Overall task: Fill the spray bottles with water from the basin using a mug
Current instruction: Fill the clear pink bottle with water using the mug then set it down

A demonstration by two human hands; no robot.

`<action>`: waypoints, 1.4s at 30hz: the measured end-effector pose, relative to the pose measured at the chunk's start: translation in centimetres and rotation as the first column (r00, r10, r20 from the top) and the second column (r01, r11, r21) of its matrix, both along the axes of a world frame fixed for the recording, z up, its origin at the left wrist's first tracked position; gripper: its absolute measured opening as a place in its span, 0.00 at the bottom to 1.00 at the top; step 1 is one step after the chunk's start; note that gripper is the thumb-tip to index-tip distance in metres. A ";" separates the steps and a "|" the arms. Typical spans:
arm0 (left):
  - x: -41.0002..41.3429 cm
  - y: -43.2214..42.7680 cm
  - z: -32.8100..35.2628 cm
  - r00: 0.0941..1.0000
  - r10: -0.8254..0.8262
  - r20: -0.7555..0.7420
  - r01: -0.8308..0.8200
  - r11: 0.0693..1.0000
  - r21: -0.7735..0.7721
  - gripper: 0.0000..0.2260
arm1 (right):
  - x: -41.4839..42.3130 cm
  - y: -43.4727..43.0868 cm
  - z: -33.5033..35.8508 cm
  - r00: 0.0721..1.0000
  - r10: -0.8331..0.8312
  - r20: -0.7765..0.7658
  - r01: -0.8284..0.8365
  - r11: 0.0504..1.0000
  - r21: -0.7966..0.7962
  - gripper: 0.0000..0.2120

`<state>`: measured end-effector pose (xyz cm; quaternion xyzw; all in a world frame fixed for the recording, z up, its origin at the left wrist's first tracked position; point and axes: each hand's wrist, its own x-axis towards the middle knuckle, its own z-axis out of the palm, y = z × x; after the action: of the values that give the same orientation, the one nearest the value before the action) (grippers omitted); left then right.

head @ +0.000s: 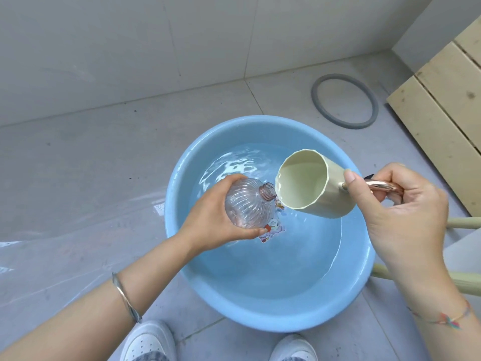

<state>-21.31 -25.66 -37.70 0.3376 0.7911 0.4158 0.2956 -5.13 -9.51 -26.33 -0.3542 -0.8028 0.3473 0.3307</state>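
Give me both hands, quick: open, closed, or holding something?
Left hand: grips the clear spray bottle, uncapped, over the basin.
Right hand: holds the mug by its handle, tipped toward the bottle's neck.

**Location: tiled domestic wet area**

The setting is a tiled wash or utility corner of a home, seen at floor level. Large grey floor tiles [78, 178] with narrow grout lines cover the ground. Pale wall tiles [104, 48] rise from 9 to 1 o'clock and meet the floor in a straight joint. Wet patches [26, 243] shine on the floor at 9 o'clock. A blue plastic basin [171, 204] holding water stands directly on the tiles at centre. A grey rubber ring [315, 96] lies flat at 1 o'clock. A pale slatted wooden panel [442, 100] occupies 2 to 3 o'clock, with a cream tubular frame [463, 222] at 4 o'clock.
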 end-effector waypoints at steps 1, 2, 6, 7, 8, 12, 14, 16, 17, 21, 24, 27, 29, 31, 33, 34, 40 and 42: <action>0.0 0.0 0.0 1.000 0.000 0.003 0.000 1.000 -0.002 0.43 | 0.0 0.0 0.0 1.000 0.007 0.006 -0.007 1.000 0.020 0.18; 0.0 0.0 -0.1 1.000 0.000 0.006 0.000 1.000 -0.004 0.43 | 0.0 0.0 0.1 1.000 0.013 0.011 -0.014 0.999 0.040 0.18; 0.0 0.1 0.0 1.000 0.004 0.005 -0.004 1.000 -0.005 0.43 | -0.1 -0.1 0.5 0.999 0.033 0.030 -0.037 0.993 0.114 0.17; 0.0 0.0 0.0 1.000 0.004 0.002 -0.004 1.000 -0.006 0.43 | -0.2 -0.1 0.6 0.999 0.037 0.039 -0.042 0.990 0.136 0.17; 0.0 0.1 0.0 1.000 0.002 -0.004 -0.002 1.000 -0.006 0.43 | -0.2 -0.1 0.6 0.998 0.041 0.047 -0.048 0.986 0.158 0.17; 0.0 0.0 -0.1 1.000 0.004 0.003 -0.004 1.000 -0.010 0.43 | -0.3 -0.3 0.9 0.997 0.049 0.056 -0.060 0.973 0.224 0.17; 0.0 0.0 -0.3 1.000 0.002 0.000 -0.002 1.000 -0.013 0.43 | -0.3 -0.4 1.1 0.997 0.047 0.059 -0.061 0.965 0.255 0.18; 0.0 -0.1 -0.4 1.000 0.002 -0.003 -0.002 1.000 -0.018 0.43 | -0.4 -0.4 1.3 0.997 0.047 0.059 -0.062 0.957 0.283 0.18; 0.0 -0.1 -0.4 1.000 0.002 -0.007 -0.002 1.000 -0.020 0.43 | -0.4 -0.4 1.3 0.997 0.047 0.059 -0.062 0.954 0.294 0.18; 0.0 -0.1 -0.4 1.000 -0.002 -0.019 0.002 1.000 -0.020 0.42 | -0.5 -0.7 1.5 0.997 0.042 0.067 -0.061 0.947 0.315 0.18; 0.1 -0.2 -0.4 1.000 -0.004 -0.018 0.003 1.000 -0.017 0.41 | -0.5 -0.7 1.7 0.996 0.046 0.080 -0.071 0.936 0.345 0.18; 0.1 -0.2 -0.4 1.000 -0.002 -0.016 0.002 1.000 -0.021 0.41 | -0.6 -0.7 1.8 0.994 0.047 0.095 -0.080 0.925 0.372 0.18; 0.1 -0.2 -0.5 1.000 -0.002 -0.014 0.002 1.000 -0.017 0.41 | -0.7 -0.8 1.9 0.994 0.045 0.102 -0.082 0.918 0.388 0.18; 0.1 -0.2 -0.5 1.000 0.004 -0.008 -0.004 1.000 -0.018 0.41 | -0.7 -0.8 1.9 0.994 0.041 0.104 -0.080 0.911 0.405 0.18; 0.1 -0.2 -0.5 1.000 0.006 -0.007 -0.006 1.000 -0.020 0.42 | -0.7 -0.9 2.0 0.993 0.037 0.110 -0.081 0.900 0.429 0.18; 0.2 -0.2 -0.5 1.000 0.005 -0.008 -0.005 1.000 -0.018 0.42 | -0.7 -0.9 2.0 0.993 0.036 0.115 -0.083 0.893 0.443 0.18; 0.1 -0.1 -0.5 1.000 -0.001 -0.018 0.001 1.000 -0.016 0.42 | -0.9 -1.0 2.1 0.991 0.039 0.128 -0.099 0.859 0.503 0.18; 0.2 -0.1 -0.5 1.000 0.000 -0.018 0.000 1.000 -0.014 0.42 | -1.0 -1.1 2.1 0.990 0.045 0.132 -0.109 0.841 0.531 0.18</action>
<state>-21.16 -25.79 -38.20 0.3395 0.7965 0.4073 0.2907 -6.11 -10.58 -24.24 -0.2344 -0.8990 0.1013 0.3558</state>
